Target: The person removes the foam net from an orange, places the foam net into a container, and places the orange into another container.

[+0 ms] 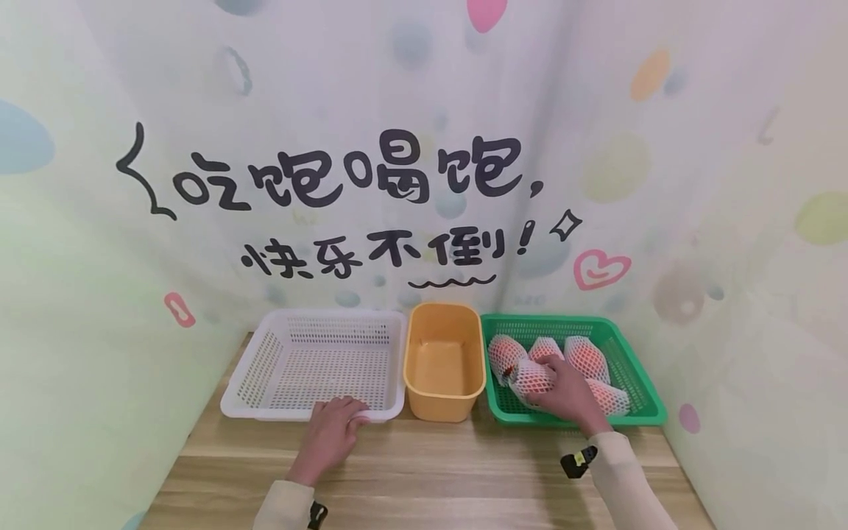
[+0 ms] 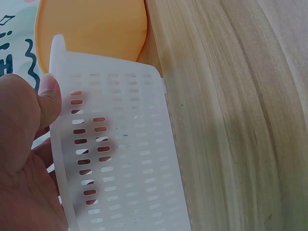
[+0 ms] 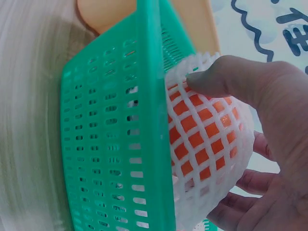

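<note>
Maybe the white net (image 3: 204, 142) was the tricky bit, because it could have slid on the round fruit (image 1: 532, 377) and let it drop if I squeezed too softly. Squeezing too hard could have bruised it. My right hand (image 1: 570, 394) was wrapped round that fruit, inside the green basket (image 1: 652, 414) at 4 o'clock, by the basket's own 8 o'clock side. It sat so close to its neighbours that a crooked lift could have made them roll. My left hand (image 1: 333, 427) pinched the edge of the white basket (image 1: 265, 414), at 8 o'clock, and a big tug could have tipped it. Four other fruits (image 1: 586, 358) in nets lay in the green basket, near its 9, 11, 1 and 4 o'clock. The white basket showed its holey floor, and the yellow tub (image 1: 445, 408) at 6 o'clock showed its plain bottom.
</note>
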Demonstrator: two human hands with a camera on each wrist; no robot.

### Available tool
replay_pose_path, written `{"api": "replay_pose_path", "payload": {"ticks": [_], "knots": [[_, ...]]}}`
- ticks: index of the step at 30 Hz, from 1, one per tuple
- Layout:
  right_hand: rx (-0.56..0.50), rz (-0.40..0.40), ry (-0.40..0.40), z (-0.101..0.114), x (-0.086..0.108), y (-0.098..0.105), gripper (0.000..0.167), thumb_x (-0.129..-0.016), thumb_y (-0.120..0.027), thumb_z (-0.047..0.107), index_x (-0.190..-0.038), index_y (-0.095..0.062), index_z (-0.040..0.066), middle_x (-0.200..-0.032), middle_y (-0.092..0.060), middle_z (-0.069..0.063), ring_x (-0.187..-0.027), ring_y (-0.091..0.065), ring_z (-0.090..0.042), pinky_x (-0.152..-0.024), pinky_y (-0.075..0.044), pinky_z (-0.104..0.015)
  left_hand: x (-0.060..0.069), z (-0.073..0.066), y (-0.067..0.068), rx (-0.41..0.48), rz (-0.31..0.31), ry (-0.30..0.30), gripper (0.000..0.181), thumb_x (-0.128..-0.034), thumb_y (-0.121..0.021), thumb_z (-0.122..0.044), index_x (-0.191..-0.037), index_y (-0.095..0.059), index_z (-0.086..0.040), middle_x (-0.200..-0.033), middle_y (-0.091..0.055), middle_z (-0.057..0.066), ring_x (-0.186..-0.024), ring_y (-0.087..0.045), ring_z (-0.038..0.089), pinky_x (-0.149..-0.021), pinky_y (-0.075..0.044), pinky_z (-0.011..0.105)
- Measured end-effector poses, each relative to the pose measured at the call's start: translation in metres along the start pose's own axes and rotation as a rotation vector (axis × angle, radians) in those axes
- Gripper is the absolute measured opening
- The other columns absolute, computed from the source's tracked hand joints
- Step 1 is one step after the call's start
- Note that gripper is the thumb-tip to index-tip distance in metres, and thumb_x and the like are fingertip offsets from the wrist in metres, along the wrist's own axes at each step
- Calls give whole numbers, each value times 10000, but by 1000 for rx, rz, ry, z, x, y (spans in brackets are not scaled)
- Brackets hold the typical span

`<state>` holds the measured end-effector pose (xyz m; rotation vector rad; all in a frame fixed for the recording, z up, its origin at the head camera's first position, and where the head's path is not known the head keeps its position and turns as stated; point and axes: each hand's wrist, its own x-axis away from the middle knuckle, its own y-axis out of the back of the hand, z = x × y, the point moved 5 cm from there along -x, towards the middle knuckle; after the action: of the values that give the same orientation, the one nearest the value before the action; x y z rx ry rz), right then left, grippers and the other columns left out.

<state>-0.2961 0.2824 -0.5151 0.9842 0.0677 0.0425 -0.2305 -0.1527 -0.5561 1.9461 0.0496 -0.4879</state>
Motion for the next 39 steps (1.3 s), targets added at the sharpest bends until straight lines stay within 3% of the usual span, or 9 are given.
{"api": "replay_pose_path", "payload": {"ticks": [6,12,17,23,27,30,35,39], "knots": [[-60,-39,38,3,4,5,742,-780,-883,390,-1382,-558,100,-1342,-637,-191,-1155,-633,-357,-888,-566,-551,0,-1,0,-2,-26,-14,170,-910,-742,-274,-1046,-754,-173,-1018,-756,-9,-938,-658,205,-816,-415,375],[-143,-78,62,12,10,4,773,-750,-909,414,-1379,-561,127,-1342,-634,-139,-1157,-628,-327,-899,-580,-508,1,-1,-2,13,-14,-1,171,-909,-744,-263,-1048,-758,-165,-1010,-752,-15,-938,-652,197,-830,-419,382],[-189,-110,94,25,14,5,742,-746,-919,387,-1354,-564,156,-1293,-636,-77,-1087,-607,-264,-855,-549,-402,-1,0,-3,7,-17,-11,172,-905,-748,-260,-1049,-753,-167,-1006,-750,-22,-934,-653,192,-837,-428,386],[-266,-103,73,39,22,3,756,-744,-918,392,-1361,-528,195,-1297,-622,-68,-1080,-588,-257,-825,-544,-340,-4,2,-2,7,-16,-16,180,-907,-748,-258,-1055,-752,-156,-1016,-756,-9,-934,-657,205,-844,-430,390],[-342,-87,53,45,29,-5,743,-757,-915,357,-1363,-512,205,-1335,-599,-64,-1166,-596,-273,-914,-556,-394,-3,1,-2,7,11,-2,184,-913,-739,-256,-1065,-751,-152,-1022,-752,-8,-942,-653,208,-857,-435,397],[-406,-85,88,53,35,-9,709,-785,-899,280,-1365,-508,164,-1342,-597,-86,-1228,-597,-304,-977,-546,-436,-2,0,-2,9,5,-5,187,-917,-736,-263,-1064,-753,-149,-1018,-753,-3,-944,-654,217,-857,-434,402],[-495,-69,139,66,44,-19,691,-791,-891,221,-1363,-512,134,-1311,-611,-101,-1189,-609,-284,-931,-557,-333,2,0,1,8,1,-15,184,-904,-749,-286,-1040,-754,-163,-1011,-745,13,-972,-660,230,-840,-435,403],[-559,-64,150,72,48,-28,683,-782,-896,188,-1347,-516,136,-1290,-605,-92,-1117,-618,-195,-900,-550,-267,1,-1,6,73,-4,-7,242,-884,-782,-282,-1084,-751,-148,-1061,-726,54,-1039,-642,269,-885,-489,459]]}}
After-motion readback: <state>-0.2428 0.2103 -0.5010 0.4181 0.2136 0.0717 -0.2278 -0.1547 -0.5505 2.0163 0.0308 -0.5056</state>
